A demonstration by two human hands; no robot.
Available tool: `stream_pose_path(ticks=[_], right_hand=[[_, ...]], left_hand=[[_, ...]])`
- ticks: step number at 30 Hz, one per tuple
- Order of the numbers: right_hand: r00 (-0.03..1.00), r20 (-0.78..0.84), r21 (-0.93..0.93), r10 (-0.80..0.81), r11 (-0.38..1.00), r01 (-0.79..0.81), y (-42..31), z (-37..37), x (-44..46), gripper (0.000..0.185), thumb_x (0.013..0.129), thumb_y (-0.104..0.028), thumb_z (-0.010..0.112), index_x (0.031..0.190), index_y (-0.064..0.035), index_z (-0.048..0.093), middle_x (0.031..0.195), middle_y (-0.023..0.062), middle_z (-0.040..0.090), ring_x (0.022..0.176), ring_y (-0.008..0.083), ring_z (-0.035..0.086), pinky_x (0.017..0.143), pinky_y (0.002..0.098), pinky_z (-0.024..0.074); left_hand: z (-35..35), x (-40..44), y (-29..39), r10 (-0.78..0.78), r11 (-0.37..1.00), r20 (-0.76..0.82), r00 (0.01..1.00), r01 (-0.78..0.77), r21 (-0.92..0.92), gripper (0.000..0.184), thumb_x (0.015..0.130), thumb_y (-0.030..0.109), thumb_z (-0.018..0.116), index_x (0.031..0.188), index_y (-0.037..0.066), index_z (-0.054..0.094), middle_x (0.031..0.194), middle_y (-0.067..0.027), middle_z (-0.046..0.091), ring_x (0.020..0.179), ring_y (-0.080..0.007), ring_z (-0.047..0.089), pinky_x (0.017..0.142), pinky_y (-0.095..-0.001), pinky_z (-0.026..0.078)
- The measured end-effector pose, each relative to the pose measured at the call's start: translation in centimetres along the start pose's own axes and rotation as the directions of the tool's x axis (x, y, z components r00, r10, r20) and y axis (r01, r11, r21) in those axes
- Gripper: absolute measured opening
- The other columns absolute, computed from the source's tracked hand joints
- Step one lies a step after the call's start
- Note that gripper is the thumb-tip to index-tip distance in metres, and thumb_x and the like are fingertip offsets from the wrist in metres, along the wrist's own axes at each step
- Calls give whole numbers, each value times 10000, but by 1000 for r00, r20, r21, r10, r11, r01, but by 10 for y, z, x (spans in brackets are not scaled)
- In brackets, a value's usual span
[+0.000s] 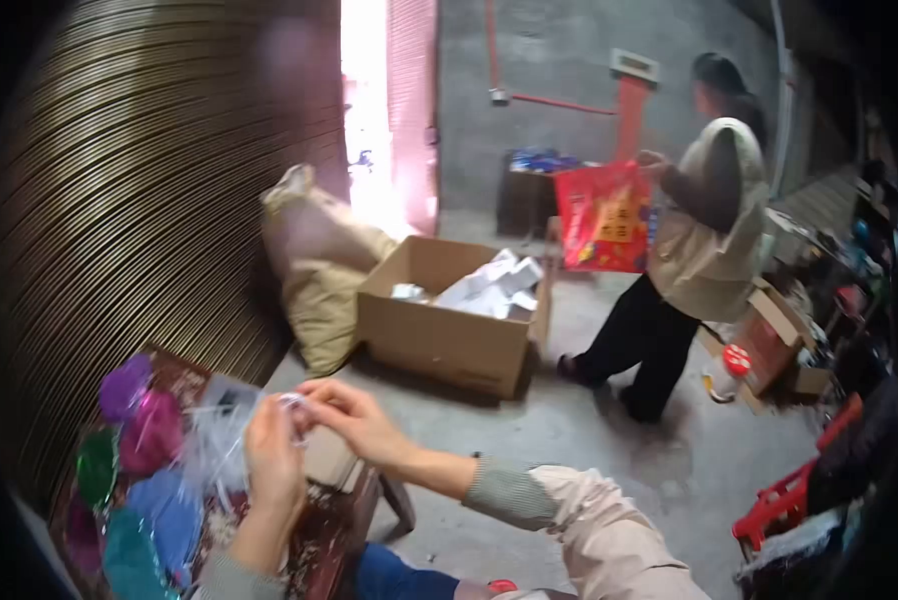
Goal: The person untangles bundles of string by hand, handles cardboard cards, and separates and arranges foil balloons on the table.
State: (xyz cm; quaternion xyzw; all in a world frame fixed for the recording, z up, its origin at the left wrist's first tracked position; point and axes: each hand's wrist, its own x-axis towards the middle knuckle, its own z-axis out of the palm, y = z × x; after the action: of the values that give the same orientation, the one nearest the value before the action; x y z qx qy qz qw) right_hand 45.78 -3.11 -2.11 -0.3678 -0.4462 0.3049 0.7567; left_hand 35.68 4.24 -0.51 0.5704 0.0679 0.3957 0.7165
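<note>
A small pale item (292, 401), too small and blurred to be identified, is held between the fingertips of both hands, above the far right part of a worn brown table (334, 525) at the near left. By the left hand (276, 455), raised nearly upright from a forearm at the near edge, the item is gripped between thumb and fingers. By the right hand (354, 415), it is pinched from the right, with the fingers bent and the forearm stretched leftward, its striped cuff (509, 492) pushed back from the wrist. To the left of the hands, clear strips (214, 450) and shiny coloured pieces (167, 515) are spread over the table. Farther off, white boxes (494, 290) are heaped in an open cardboard box (444, 345), flanked on the left by a beige sack (319, 290). At the far right, a red bag (601, 220) is held by another person (714, 220).
</note>
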Motion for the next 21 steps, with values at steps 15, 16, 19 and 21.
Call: stream_pose_path(ticks=[15,16,19,21], right_hand=[[967,106,-519,233,842,-146,-79,-1,-24,243,749,14,597,989,48,596,785,36,590,657,90,503,601,171,423],[962,80,-615,261,773,-158,-78,5,-23,211,739,15,598,948,46,604,738,35,585,616,78,491,550,170,406],[958,26,-677,286,710,-194,-67,11,-17,128,719,23,597,844,40,612,646,24,563,546,61,462,477,177,380],[955,3,-644,296,731,-225,-53,17,-8,75,707,29,595,780,36,611,599,14,545,517,56,446,454,184,371]], left_hand=[[37,-32,-39,71,963,-123,990,-36,266,159,929,138,387,952,35,506,827,-49,537,708,-109,508,613,-224,435],[36,-34,-40,6,974,-132,991,25,225,153,929,139,386,947,36,497,820,-52,532,703,-113,506,613,-228,434],[38,-36,-31,7,972,-218,976,45,233,144,928,145,387,944,31,473,815,-63,522,685,-124,502,601,-240,434],[30,-33,-37,75,955,-296,952,17,295,143,927,149,388,945,25,456,818,-72,518,673,-132,500,590,-248,434]])
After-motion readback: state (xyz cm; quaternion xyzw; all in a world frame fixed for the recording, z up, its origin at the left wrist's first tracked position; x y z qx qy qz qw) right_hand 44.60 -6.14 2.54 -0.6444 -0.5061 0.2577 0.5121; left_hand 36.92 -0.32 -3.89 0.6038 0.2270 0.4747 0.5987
